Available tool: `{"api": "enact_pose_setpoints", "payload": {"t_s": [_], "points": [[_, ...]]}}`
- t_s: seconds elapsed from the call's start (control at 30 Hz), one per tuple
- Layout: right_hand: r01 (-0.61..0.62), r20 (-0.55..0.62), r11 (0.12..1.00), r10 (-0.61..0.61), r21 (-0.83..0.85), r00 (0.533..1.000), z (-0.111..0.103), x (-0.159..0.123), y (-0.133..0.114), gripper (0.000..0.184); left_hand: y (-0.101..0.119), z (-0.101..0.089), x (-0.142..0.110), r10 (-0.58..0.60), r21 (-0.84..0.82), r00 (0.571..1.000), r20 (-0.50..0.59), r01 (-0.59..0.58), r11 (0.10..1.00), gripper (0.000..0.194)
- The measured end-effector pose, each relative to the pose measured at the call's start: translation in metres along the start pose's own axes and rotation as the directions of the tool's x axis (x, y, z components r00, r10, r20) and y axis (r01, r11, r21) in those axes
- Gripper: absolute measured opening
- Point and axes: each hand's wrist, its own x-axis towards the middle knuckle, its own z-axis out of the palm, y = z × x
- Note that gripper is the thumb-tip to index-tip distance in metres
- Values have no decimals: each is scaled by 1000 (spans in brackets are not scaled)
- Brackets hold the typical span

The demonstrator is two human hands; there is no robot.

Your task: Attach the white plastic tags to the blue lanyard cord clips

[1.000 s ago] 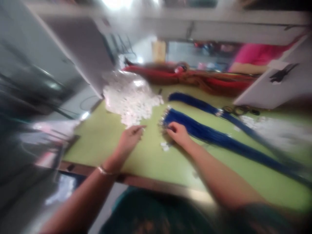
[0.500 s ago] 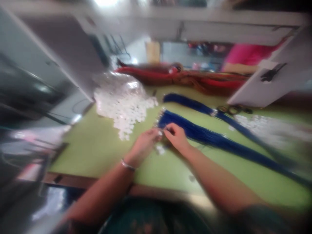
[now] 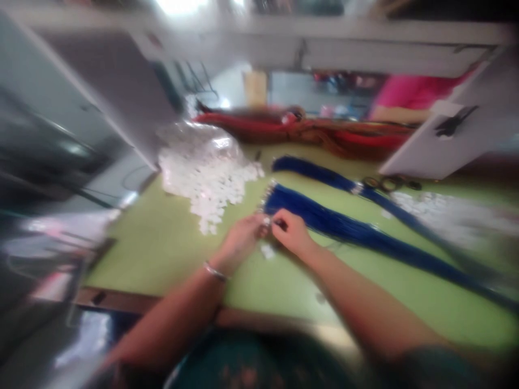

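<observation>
A small white plastic connector (image 3: 266, 221) is pinched in the fingertips of my left hand (image 3: 242, 236), which is closed. Close beside it, my right hand (image 3: 295, 231) is closed in a pinch on what looks like the end of a dark blue wire, mostly hidden by the fingers. The fingertips of both hands almost meet. Behind my right hand lies a long bundle of blue wires (image 3: 344, 220), its end with small pale tips near my fingers. Two or so loose white pieces (image 3: 267, 250) rest on the green table just below my hands.
A heap of white connectors (image 3: 211, 186) spills from a clear bag (image 3: 221, 141) at left. A second blue bundle (image 3: 312, 168) lies behind, near black-handled scissors (image 3: 389, 183). More white pieces (image 3: 425, 208) sit at right. Red and brown wires (image 3: 316, 129) lie along the back; a person's pink sleeve (image 3: 413, 92) shows beyond.
My right fingers have shifted slightly downward and curled a little more beside the white connector. My left hand keeps its hold; the view has moved very slightly.
</observation>
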Motion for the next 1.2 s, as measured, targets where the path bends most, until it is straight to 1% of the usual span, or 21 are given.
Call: {"api": "enact_pose_setpoints", "payload": {"t_s": [0.07, 0.17, 0.4, 0.5, 0.67, 0.73, 0.83, 0.93, 1.0, 1.2], "points": [[-25, -17, 1000, 25, -16, 1000, 1, 0, -1, 3, 0, 0, 0, 16, 29, 999, -30, -15, 999, 23], [-52, -45, 999, 53, 6, 998, 1, 0, -2, 3, 1, -2, 1, 30, 68, 997, -65, -26, 997, 25], [-46, -72, 999, 48, 29, 996, 0, -1, -2, 4, 0, -4, 2, 27, 88, 998, -58, -22, 996, 26], [-29, -47, 1000, 28, -13, 998, 0, -2, -1, 5, -2, -4, 2, 32, 128, 999, -43, -26, 991, 26], [-16, -35, 985, 11, -170, 999, 0, -4, -2, 3, -3, -4, 2, 45, 179, 992, -117, -24, 984, 28], [-30, -31, 980, 24, -195, 999, 0, -4, -2, 2, -4, -5, 2, 55, 188, 991, -123, -31, 982, 28], [-43, 3, 986, 44, -162, 999, 1, -3, 0, 2, -6, -7, 2, 83, 241, 991, -105, -56, 969, 29], [-33, 57, 987, 42, -157, 997, 1, -2, 2, 3, -11, -8, 3, 129, 368, 990, -54, -100, 925, 30], [-23, 83, 988, 36, -152, 996, 0, -1, 3, 5, -13, -9, 4, 151, 415, 988, -25, -127, 901, 29], [3, 111, 999, 2, -50, 994, -10, 2, 6, 11, -14, -10, 5, 165, 374, 983, -80, -124, 919, 26]]}}
